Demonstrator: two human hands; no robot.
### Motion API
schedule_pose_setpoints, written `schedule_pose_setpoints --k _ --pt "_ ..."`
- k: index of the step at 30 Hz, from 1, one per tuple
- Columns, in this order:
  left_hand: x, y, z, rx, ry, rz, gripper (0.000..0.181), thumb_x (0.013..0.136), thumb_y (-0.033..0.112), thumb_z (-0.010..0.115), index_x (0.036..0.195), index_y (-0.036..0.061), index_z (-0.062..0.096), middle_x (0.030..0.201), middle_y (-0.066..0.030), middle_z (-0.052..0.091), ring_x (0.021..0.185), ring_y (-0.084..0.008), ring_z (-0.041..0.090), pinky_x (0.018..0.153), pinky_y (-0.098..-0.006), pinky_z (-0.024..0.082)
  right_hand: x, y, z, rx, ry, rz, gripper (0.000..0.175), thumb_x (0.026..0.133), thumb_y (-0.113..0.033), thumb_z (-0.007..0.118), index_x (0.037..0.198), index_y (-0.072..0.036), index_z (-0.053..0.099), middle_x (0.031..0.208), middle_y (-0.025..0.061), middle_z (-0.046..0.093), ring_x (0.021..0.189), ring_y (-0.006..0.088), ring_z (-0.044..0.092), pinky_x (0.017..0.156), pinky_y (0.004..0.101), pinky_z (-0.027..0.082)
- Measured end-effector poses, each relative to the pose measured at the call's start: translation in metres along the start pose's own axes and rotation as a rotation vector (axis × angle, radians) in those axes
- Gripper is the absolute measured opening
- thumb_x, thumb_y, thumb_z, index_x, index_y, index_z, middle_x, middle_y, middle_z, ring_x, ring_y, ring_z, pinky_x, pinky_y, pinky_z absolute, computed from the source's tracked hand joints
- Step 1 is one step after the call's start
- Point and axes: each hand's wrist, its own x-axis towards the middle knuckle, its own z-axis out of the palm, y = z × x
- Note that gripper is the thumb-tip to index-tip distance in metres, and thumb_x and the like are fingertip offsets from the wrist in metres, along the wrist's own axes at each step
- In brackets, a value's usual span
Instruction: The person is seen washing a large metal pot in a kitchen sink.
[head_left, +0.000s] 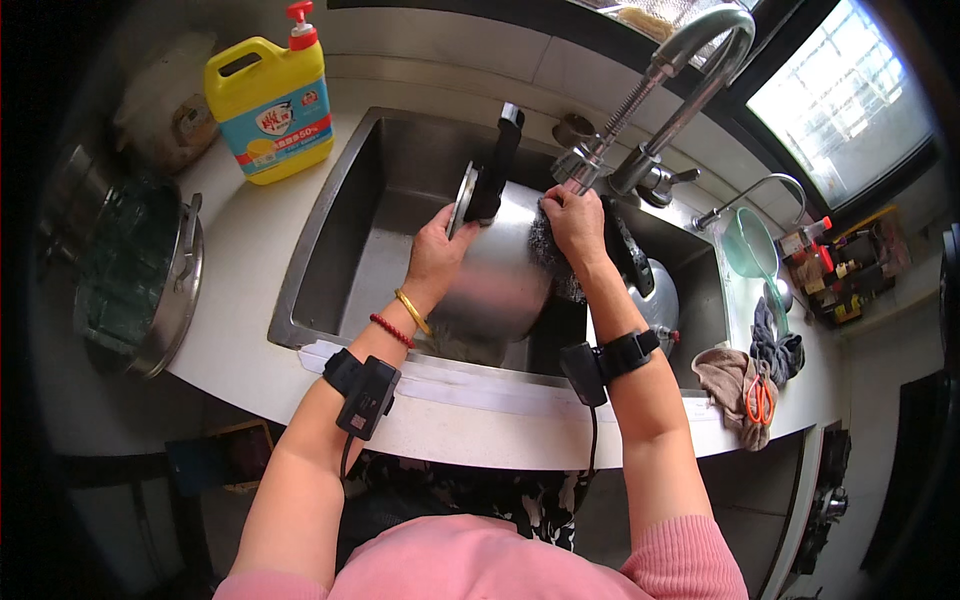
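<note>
A shiny metal cooking pot (499, 277) lies tilted on its side in the left basin of a stainless steel sink (322, 225). Its long black handle (506, 161) points towards the back wall. My left hand (441, 251) grips the pot at its rim, beside the handle. In my right hand (576, 225) is a dark mesh scouring cloth (546, 244), pressed against the pot near its base. Just above that hand hangs the spray head of the faucet (579, 166); I cannot tell whether water runs.
A yellow jug of dish soap (274, 120) stands left of the sink. A metal pot (184, 292) sits farther left. The right basin holds a metal lid (658, 300) with a black handle. Right of it are rags (724, 375), orange-handled scissors (760, 401) and a green ladle (750, 240).
</note>
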Motion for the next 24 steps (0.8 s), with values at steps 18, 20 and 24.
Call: schedule_pose_setpoints --k 18,20,24 --pt "-0.004 0.004 -0.003 0.04 0.028 -0.009 0.027 0.085 0.019 0.059 0.106 0.0019 0.059 0.087 -0.0018 0.064 0.079 -0.0055 0.052 0.072 -0.0233 0.043 -0.044 -0.034 -0.005 -0.067 -0.017 -0.305 0.009 0.073 -0.014 0.061 0.069 -0.006 0.063 0.074 0.0125 0.057 0.079 0.0305 0.053 0.067 0.0416 0.04" --pt "-0.004 0.009 0.0 0.01 -0.033 -0.047 0.026 0.085 0.019 0.058 0.106 0.0017 0.059 0.087 -0.0015 0.064 0.079 -0.0056 0.051 0.073 -0.0233 0.043 -0.058 -0.037 -0.013 -0.051 -0.024 -0.332 0.008 0.072 -0.014 0.061 0.07 -0.007 0.063 0.074 0.0118 0.056 0.079 0.0302 0.053 0.068 0.0416 0.04" --pt "0.0 -0.002 0.006 -0.047 -0.007 0.08 0.026 0.083 0.021 0.059 0.102 0.0042 0.058 0.083 -0.0132 0.064 0.072 -0.0192 0.058 0.069 -0.0306 0.045 -0.029 -0.023 -0.012 -0.067 0.024 -0.202 0.007 0.072 -0.013 0.063 0.072 -0.006 0.063 0.074 0.0114 0.058 0.079 0.0305 0.052 0.069 0.0401 0.041"
